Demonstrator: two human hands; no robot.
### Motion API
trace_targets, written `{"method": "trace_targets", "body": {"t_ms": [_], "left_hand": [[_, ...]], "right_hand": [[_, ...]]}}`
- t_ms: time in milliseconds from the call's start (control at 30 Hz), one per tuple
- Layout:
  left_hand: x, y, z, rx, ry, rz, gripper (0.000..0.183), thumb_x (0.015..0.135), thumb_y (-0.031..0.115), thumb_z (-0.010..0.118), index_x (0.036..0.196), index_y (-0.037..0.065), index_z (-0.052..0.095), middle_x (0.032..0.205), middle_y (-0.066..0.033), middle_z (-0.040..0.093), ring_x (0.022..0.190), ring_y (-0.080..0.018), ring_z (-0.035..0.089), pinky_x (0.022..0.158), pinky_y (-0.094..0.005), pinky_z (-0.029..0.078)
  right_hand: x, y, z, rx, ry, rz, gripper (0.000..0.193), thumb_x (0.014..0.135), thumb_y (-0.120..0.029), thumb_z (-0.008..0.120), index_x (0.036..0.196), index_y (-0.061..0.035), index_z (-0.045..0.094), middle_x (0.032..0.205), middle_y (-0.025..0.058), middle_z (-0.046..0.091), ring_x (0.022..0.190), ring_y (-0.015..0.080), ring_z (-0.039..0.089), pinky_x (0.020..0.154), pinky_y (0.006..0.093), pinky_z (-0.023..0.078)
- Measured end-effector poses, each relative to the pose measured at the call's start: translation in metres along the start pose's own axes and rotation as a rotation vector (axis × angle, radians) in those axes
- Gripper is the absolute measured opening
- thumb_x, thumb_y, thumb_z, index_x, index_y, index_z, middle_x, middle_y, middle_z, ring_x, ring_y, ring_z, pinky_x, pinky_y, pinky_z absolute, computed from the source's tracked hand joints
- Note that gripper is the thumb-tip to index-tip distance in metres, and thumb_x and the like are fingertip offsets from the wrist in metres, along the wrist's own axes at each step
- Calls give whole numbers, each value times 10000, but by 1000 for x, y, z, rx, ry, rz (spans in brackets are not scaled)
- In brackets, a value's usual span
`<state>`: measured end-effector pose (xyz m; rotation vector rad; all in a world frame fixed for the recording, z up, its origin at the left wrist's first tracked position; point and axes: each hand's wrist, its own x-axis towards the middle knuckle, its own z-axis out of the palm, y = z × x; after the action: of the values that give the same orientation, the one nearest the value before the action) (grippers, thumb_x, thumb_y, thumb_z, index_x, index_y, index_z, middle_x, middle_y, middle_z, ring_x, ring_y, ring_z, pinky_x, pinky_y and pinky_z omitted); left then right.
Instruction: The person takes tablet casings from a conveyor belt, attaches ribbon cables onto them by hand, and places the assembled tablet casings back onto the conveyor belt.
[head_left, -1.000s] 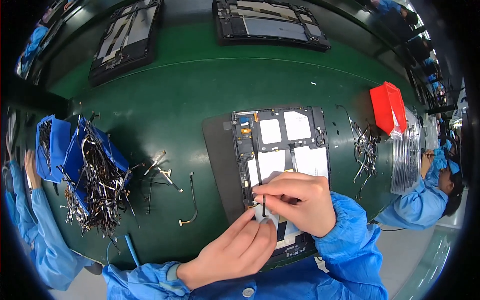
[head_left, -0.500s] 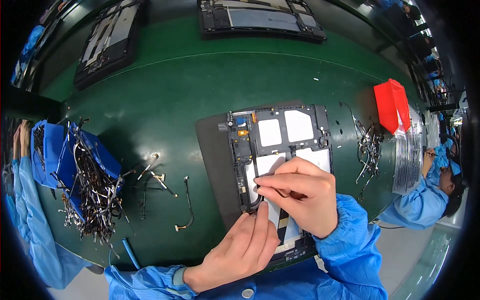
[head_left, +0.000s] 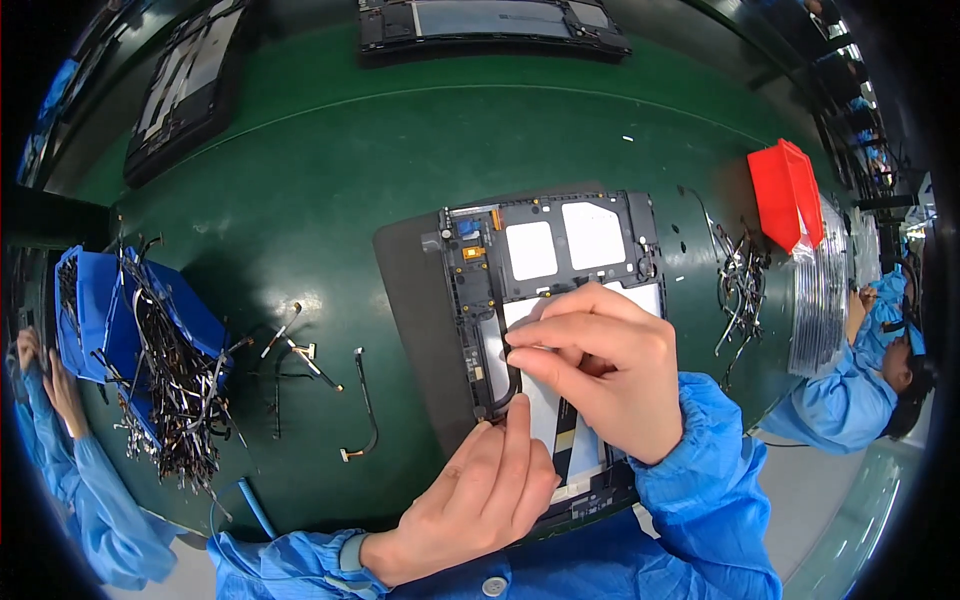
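Cable (head_left: 516,380) lies at 8 o'clock on opened tablet (head_left: 560,272). Right hand (head_left: 608,370): thumb, forefinger nearly together at cable, grip unclear. Left hand (head_left: 478,500): curled, forefinger near bend, hold unclear. Seemingly routing cable; next likely calls for gentle pressing.

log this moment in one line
right hand: touching black cable | left hand: near its lower bend | open device: overlapping dark mat
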<state>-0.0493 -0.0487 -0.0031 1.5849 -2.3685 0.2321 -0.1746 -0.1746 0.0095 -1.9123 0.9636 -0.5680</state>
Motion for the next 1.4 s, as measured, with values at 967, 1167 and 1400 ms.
{"method": "trace_targets", "body": {"t_ms": [967,1167,1400], "left_hand": [[2,5,-2,35,37,-65,195,865,263,527,780,96,579,1011,-96,688,828,-150,602,790,-225,518],[-2,5,0,-25,23,-76,318,811,332,611,886,23,605,1126,-170,640,906,-230,613,816,-269,503],[1,5,-5,10,38,-47,328,800,329,619,917,23,606,1138,-160,629,920,-226,597,822,-258,489]], "right_hand": [[6,-4,7,-14,97,117,214,788,19,717,931,0,559,670,-13,501,547,-11,474,452,170,365],[12,-5,12,-70,140,87,163,814,15,676,943,-22,585,695,5,496,571,29,530,468,213,436],[-22,-15,8,-696,41,-324,372,712,5,662,1079,-49,677,829,64,553,667,194,581,538,302,489]]}}
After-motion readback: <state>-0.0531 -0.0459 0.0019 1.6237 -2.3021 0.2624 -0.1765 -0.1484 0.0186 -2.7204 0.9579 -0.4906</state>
